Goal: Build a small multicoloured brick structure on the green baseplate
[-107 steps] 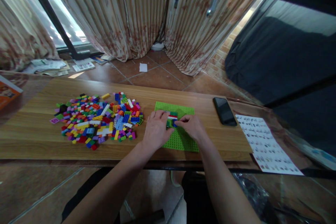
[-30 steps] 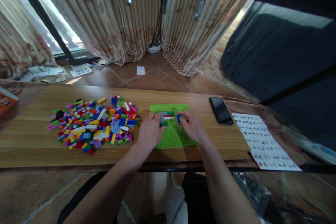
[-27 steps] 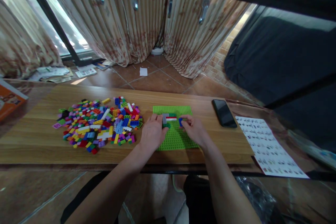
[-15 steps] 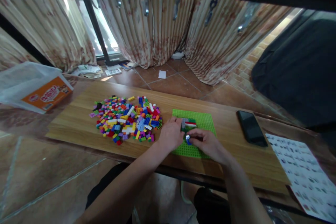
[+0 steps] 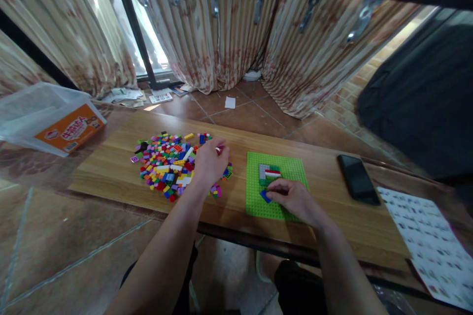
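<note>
A bright green baseplate (image 5: pixel 254 206) lies in front of me on the wooden board. Grey, green, red and white bricks form a small flat assembly (image 5: pixel 263 173) on it. My right hand (image 5: pixel 293 198) pinches a blue brick (image 5: pixel 265 196) just below that assembly, over the baseplate. Whether the blue brick touches the plate I cannot tell. My left hand (image 5: pixel 210 161) is over the right side of a loose pile of mixed toy bricks (image 5: pixel 162 162). Its fingers are curved with a gap to the thumb, and red and white bricks show in that gap.
A black phone (image 5: pixel 357 179) lies on the board to the right, beside a printed sheet (image 5: pixel 424 236) of small pictures. At the far left stands a translucent plastic bin (image 5: pixel 40 113) with an orange label. Curtains (image 5: pixel 207 39) hang behind the board (image 5: pixel 111 177).
My left hand has left the brick assembly and moved left to the pile. The assembly is now uncovered. My right hand stays near the same spot with the blue brick. The view has shifted slightly.
</note>
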The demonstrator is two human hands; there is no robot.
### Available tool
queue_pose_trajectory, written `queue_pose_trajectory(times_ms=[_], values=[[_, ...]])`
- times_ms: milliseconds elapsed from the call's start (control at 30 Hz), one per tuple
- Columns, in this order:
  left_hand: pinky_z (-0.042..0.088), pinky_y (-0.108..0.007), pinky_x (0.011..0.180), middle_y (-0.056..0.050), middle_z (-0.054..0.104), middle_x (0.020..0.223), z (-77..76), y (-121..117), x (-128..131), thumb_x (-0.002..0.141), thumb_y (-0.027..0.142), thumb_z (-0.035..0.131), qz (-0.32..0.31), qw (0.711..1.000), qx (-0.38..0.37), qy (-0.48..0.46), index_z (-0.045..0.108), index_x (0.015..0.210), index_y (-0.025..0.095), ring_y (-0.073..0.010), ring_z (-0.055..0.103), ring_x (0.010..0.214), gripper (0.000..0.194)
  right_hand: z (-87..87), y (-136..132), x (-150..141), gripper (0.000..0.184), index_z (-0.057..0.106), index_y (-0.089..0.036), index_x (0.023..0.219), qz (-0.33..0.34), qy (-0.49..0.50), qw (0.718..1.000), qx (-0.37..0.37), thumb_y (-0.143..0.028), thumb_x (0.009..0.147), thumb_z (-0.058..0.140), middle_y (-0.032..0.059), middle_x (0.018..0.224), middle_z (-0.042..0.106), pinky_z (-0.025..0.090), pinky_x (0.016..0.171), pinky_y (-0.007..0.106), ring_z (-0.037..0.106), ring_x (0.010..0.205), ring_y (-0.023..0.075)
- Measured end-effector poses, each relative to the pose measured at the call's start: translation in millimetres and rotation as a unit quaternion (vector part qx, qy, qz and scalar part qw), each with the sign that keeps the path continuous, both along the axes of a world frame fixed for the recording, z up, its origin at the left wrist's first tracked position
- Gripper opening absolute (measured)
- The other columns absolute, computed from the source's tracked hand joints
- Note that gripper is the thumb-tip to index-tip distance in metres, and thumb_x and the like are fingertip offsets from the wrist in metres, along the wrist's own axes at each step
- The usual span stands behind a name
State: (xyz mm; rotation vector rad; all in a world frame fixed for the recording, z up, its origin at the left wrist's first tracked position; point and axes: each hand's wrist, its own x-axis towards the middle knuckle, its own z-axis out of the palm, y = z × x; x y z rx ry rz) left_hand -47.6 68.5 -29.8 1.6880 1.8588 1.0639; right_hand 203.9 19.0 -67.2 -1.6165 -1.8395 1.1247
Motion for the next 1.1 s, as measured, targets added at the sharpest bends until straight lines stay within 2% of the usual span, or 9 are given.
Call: queue_pose_trajectory(times_ms=[133,233,367,533,667,800,933,1100], values=[[0.053,-0.03,0.084,-0.008,0.075,0.1,3.6,2.1,-8.8,0.083,0.025,0.058,0.039,0.999,-0.002,-0.014,0.07,0.108,0.012,-0.0175,0.069,0.083,0.031,12.0,-5.7,-5.8,0.02,0.072,-0.021,0.083,0.018,-0.085,0.996,-0.001,-0.037,0.071,0.073,-0.0014,0.07,0.068,0.043,0.056,0.026,0.06,0.061,0.015],[0.054,-0.03,0.081,-0.007,0.075,0.096,3.6,0.2,-3.7,0.084,0.025,0.057,0.007,1.0,-0.012,-0.014,0.071,0.107,0.014,-0.0172,0.068,0.08,0.029,19.0,-10.0,-11.0,0.011,0.071,-0.022,0.081,0.029,-0.135,0.99,0.03,-0.029,0.073,0.071,-0.0013,0.072,0.069,0.042,0.058,0.026,0.06,0.063,0.0147],[0.054,-0.03,0.08,-0.007,0.075,0.095,1.2,-5.2,11.3,0.085,0.024,0.055,-0.053,0.998,-0.018,-0.005,0.07,0.106,0.014,-0.018,0.068,0.083,0.028,22.1,-10.6,-8.0,0.008,0.07,-0.022,0.082,0.028,-0.135,0.988,0.07,-0.025,0.079,0.064,0.0006,0.081,0.071,0.044,0.067,0.028,0.062,0.072,0.0161],[0.053,-0.029,0.078,-0.006,0.075,0.092,-4.9,-13.2,33.2,0.086,0.021,0.053,-0.136,0.989,-0.033,0.037,0.071,0.101,0.016,-0.0177,0.068,0.081,0.024,14.2,-0.3,2.5,0.014,0.07,-0.021,0.094,-0.054,-0.107,0.983,0.136,-0.025,0.081,0.064,0.0035,0.094,0.071,0.047,0.076,0.031,0.063,0.079,0.0174],[0.053,-0.029,0.081,-0.007,0.075,0.095,-11.5,-18.6,51.0,0.086,0.02,0.054,-0.162,0.983,-0.06,0.066,0.069,0.108,0.015,-0.0187,0.07,0.085,0.027,7.1,9.3,-1.5,0.017,0.071,-0.021,0.097,-0.059,-0.138,0.974,0.17,-0.02,0.082,0.062,0.0063,0.095,0.069,0.048,0.08,0.033,0.062,0.085,0.0194],[0.053,-0.03,0.08,-0.008,0.075,0.096,-16.6,-22.0,63.6,0.087,0.02,0.053,-0.18,0.974,-0.088,0.104,0.067,0.114,0.015,-0.0203,0.07,0.086,0.03,6.1,12.9,-8.1,0.019,0.071,-0.021,0.098,-0.054,-0.128,0.974,0.178,-0.018,0.082,0.062,0.0054,0.093,0.067,0.049,0.08,0.033,0.062,0.083,0.0183],[0.053,-0.032,0.081,-0.008,0.075,0.097,-20.6,-22.1,68.6,0.087,0.021,0.054,-0.19,0.969,-0.1,0.125,0.067,0.116,0.016,-0.022,0.071,0.087,0.032,3.8,12.7,-5.9,0.022,0.07,-0.02,0.097,-0.093,-0.086,0.98,0.154,-0.015,0.077,0.065,0.0051,0.092,0.068,0.05,0.077,0.031,0.063,0.081,0.0177],[0.052,-0.033,0.081,-0.008,0.075,0.099,-21.2,-21.6,70.5,0.087,0.023,0.055,-0.186,0.968,-0.102,0.133,0.065,0.118,0.017,-0.0235,0.07,0.089,0.033,-2.5,12.8,-2.1,0.012,0.07,-0.019,0.089,-0.12,-0.07,0.981,0.137,-0.019,0.081,0.062,0.0056,0.09,0.072,0.05,0.079,0.032,0.065,0.081,0.0184]])
